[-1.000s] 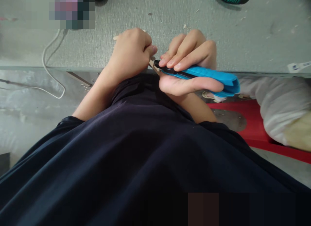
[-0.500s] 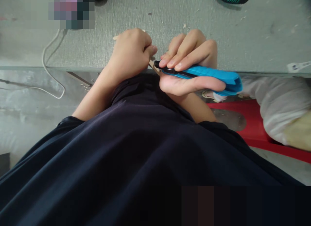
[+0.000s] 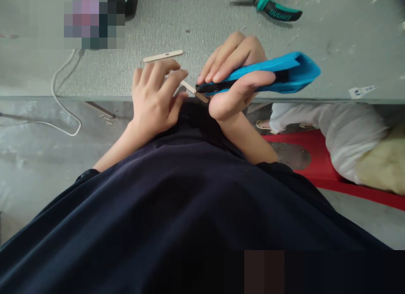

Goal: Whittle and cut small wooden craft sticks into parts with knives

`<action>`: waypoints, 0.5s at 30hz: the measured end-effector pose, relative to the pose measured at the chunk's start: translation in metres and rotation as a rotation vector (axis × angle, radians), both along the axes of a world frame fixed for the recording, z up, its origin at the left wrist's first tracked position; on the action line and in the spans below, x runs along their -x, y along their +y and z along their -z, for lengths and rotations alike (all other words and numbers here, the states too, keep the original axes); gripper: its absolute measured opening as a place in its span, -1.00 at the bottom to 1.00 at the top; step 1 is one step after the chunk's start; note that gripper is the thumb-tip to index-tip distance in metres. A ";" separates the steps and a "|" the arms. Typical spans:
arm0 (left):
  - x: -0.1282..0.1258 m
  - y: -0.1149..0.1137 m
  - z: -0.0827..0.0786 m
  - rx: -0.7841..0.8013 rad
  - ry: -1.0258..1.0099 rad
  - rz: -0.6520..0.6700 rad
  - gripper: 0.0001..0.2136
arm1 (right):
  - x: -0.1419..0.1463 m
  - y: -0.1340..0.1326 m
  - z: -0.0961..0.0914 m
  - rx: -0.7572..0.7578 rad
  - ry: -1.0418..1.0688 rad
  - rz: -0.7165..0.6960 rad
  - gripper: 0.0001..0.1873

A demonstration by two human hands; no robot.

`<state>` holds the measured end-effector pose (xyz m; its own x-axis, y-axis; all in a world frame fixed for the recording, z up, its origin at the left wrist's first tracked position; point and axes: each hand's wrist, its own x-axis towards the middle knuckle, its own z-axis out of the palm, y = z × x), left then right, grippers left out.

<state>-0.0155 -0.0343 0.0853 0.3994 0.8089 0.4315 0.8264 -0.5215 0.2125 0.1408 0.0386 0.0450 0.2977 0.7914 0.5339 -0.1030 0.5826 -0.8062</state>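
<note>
My right hand (image 3: 237, 85) is closed around a blue utility knife (image 3: 284, 72), whose black front end points left at a short wooden stick (image 3: 191, 89). My left hand (image 3: 155, 98) has its fingers loosely stretched out, and its fingertips and thumb pinch the left end of that stick. Both hands hover over the near edge of the grey table (image 3: 332, 49), just above my dark garment (image 3: 190, 209). A second flat wooden stick (image 3: 163, 55) lies on the table just beyond my left hand.
Teal-handled pliers (image 3: 272, 8) lie at the back of the table. A white cable (image 3: 63, 112) hangs over the table edge at left. Below right are a red stool (image 3: 319, 163) and another person's white-clad leg (image 3: 332, 129).
My left hand has loosened from a fist into stretched fingers. The rear end of the knife has swung upward. The view has shifted, and the stick on the table and the pliers show more fully.
</note>
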 end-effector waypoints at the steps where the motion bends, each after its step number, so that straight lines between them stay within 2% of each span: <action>1: 0.001 -0.004 0.008 0.050 0.025 0.014 -0.42 | 0.000 -0.001 -0.002 -0.100 0.024 0.010 -0.17; 4: -0.002 -0.004 0.036 0.134 0.005 -0.010 -0.34 | -0.001 -0.015 -0.020 -0.385 0.146 -0.025 -0.17; 6: -0.006 0.004 0.051 0.198 -0.009 -0.041 -0.39 | -0.004 -0.028 -0.033 -0.326 0.111 -0.096 -0.22; 7: -0.007 0.009 0.057 0.226 -0.021 -0.056 -0.40 | -0.006 -0.034 -0.038 -0.222 0.053 -0.153 -0.26; 8: -0.008 0.013 0.062 0.252 -0.032 -0.070 -0.40 | -0.009 -0.039 -0.041 -0.198 0.058 -0.168 -0.27; 12: -0.010 0.025 0.074 0.271 -0.073 -0.089 -0.41 | -0.016 -0.045 -0.037 -0.161 0.059 -0.172 -0.41; 15: -0.011 0.027 0.078 0.236 -0.084 -0.107 -0.46 | -0.016 -0.047 -0.035 -0.025 -0.018 -0.150 -0.36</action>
